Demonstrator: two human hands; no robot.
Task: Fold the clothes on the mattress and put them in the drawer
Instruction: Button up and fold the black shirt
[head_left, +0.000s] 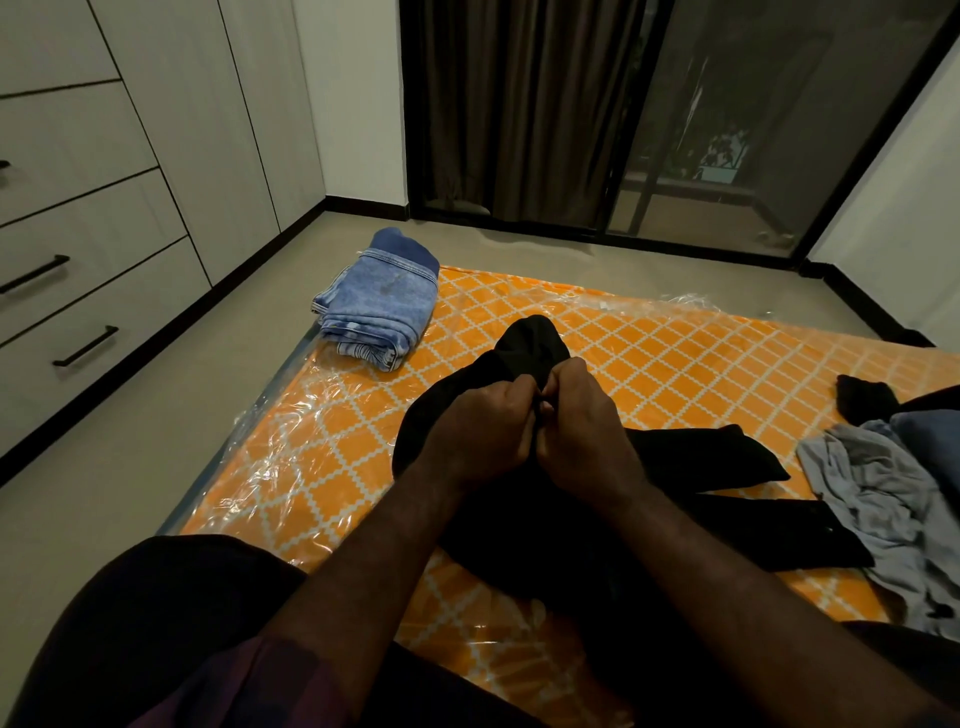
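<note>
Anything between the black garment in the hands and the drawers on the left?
No object shows on the floor between mattress and drawers. The drawers themselves look shut, though. Left hand and right hand grip the black garment.

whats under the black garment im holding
The black garment lies on the orange mattress, wrapped in clear plastic; left hand and right hand grip its top. Anything directly beneath the cloth is hidden.
</note>
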